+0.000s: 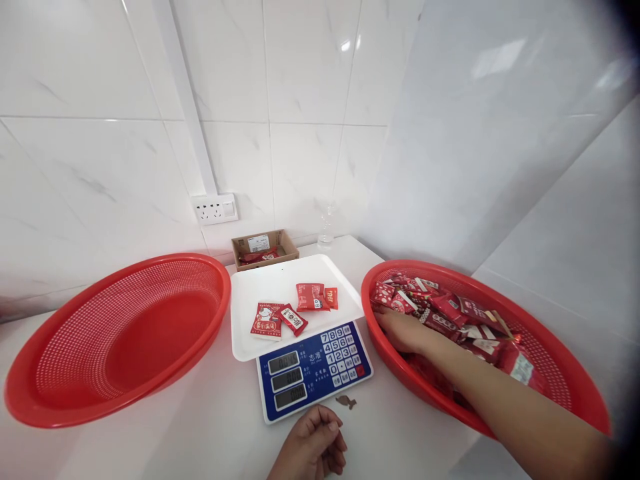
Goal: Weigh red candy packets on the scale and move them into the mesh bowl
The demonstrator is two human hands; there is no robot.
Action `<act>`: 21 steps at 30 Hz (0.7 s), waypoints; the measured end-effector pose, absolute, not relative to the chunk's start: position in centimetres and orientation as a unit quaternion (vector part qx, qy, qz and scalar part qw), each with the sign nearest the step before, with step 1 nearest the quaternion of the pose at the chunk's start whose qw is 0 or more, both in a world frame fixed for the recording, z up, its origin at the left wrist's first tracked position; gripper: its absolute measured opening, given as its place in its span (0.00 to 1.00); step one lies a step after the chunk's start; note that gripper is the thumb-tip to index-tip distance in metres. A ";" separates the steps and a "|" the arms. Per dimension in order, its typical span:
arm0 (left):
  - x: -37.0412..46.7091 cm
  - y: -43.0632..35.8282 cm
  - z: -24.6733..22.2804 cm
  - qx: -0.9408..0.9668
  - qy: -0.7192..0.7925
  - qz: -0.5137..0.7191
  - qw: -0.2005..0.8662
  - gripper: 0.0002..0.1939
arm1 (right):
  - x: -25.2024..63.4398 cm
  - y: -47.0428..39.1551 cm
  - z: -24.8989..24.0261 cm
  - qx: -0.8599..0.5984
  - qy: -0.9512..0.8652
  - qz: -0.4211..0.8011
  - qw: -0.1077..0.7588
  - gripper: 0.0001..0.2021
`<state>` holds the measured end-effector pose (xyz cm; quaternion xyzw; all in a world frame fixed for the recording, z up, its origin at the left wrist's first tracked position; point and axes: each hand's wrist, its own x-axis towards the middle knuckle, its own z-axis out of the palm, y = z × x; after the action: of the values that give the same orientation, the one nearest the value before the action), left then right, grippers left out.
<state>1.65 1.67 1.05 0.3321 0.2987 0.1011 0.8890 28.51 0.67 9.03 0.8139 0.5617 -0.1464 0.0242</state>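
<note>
My right hand [400, 330] reaches into the left side of a red basket [575, 393] full of red snack packets [443, 323]; its fingers are hidden among them. My left hand [315, 443] rests near the table's front, below the scale, fingers curled in with nothing visible in them. Between the baskets stands a scale [315, 370] with a blue keypad panel and a white tray [265, 283]. On the tray lie a red packet with a white figure [267, 321], a small red packet [294, 320], a larger red packet [311, 297] and a narrow one partly behind it [331, 298].
A red basket [165, 320] with nothing in it stands at the left. Behind the tray are a cardboard box [290, 248] holding red packets and a clear bottle [326, 230]. A brown scrap [346, 401] lies before the scale. Tiled walls close off the back and right.
</note>
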 end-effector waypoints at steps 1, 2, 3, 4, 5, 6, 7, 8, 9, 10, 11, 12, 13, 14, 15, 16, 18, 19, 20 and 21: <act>1.7 1.7 0.9 0.333 0.300 0.101 0.888 0.26 | 28.5 0.7 8.9 0.818 0.557 -0.144 0.026 0.17; 1.7 1.7 0.8 0.334 0.300 0.100 0.888 0.27 | 28.5 0.8 8.8 0.821 0.553 -0.143 0.028 0.17; 1.7 1.7 0.7 0.334 0.299 0.099 0.888 0.27 | 28.6 0.8 8.7 0.822 0.550 -0.142 0.027 0.17; 1.7 1.7 0.6 0.335 0.298 0.096 0.889 0.27 | 28.7 0.8 8.7 0.823 0.549 -0.140 0.024 0.16; 1.7 1.7 0.5 0.336 0.297 0.092 0.889 0.27 | 28.8 0.8 8.8 0.823 0.550 -0.139 0.020 0.16; 1.7 1.8 0.4 0.336 0.297 0.088 0.890 0.27 | 28.9 0.9 8.8 0.822 0.552 -0.138 0.015 0.15; 1.6 1.8 0.3 0.336 0.297 0.085 0.890 0.27 | 29.0 0.9 8.8 0.821 0.553 -0.139 0.010 0.14; 1.6 1.8 0.3 0.337 0.298 0.084 0.889 0.27 | 29.1 0.9 8.8 0.821 0.554 -0.140 0.006 0.14; 1.5 1.8 0.3 0.338 0.299 0.082 0.889 0.27 | 29.1 0.8 8.8 0.821 0.554 -0.142 0.003 0.13; 1.5 1.8 0.4 0.338 0.300 0.081 0.888 0.27 | 29.1 0.8 8.8 0.821 0.553 -0.144 0.000 0.13; 1.5 1.8 0.4 0.339 0.299 0.082 0.888 0.27 | 29.1 0.8 8.7 0.822 0.551 -0.146 -0.003 0.13; 1.5 1.8 0.4 0.339 0.299 0.083 0.888 0.27 | 29.0 0.8 8.7 0.823 0.548 -0.148 -0.007 0.14; 1.5 1.8 0.4 0.339 0.297 0.084 0.889 0.27 | 29.0 0.7 8.5 0.825 0.545 -0.149 -0.012 0.14; 1.6 1.9 0.4 0.339 0.295 0.085 0.889 0.27 | 28.9 0.7 8.4 0.826 0.543 -0.149 -0.018 0.14; 1.6 1.9 0.4 0.340 0.294 0.085 0.889 0.27 | 28.9 0.7 8.2 0.827 0.542 -0.150 -0.025 0.14; 1.6 1.9 0.3 0.341 0.293 0.084 0.889 0.27 | 29.0 0.8 8.1 0.826 0.542 -0.151 -0.034 0.14; 1.7 1.9 0.2 0.341 0.291 0.084 0.890 0.27 | 29.1 0.9 7.8 0.823 0.543 -0.156 -0.052 0.13; 1.7 1.9 0.2 0.341 0.291 0.084 0.890 0.27 | 29.3 0.9 7.7 0.822 0.543 -0.162 -0.060 0.13; 1.7 1.9 0.1 0.341 0.291 0.084 0.890 0.27 | 29.4 1.0 7.6 0.820 0.543 -0.168 -0.068 0.12; 1.6 1.9 0.1 0.341 0.291 0.085 0.890 0.27 | 29.5 1.1 7.6 0.818 0.542 -0.176 -0.075 0.12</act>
<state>1.63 1.87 0.13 0.3412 0.2911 0.0848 0.8898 29.52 1.06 7.65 0.8185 0.5418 -0.1761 -0.0748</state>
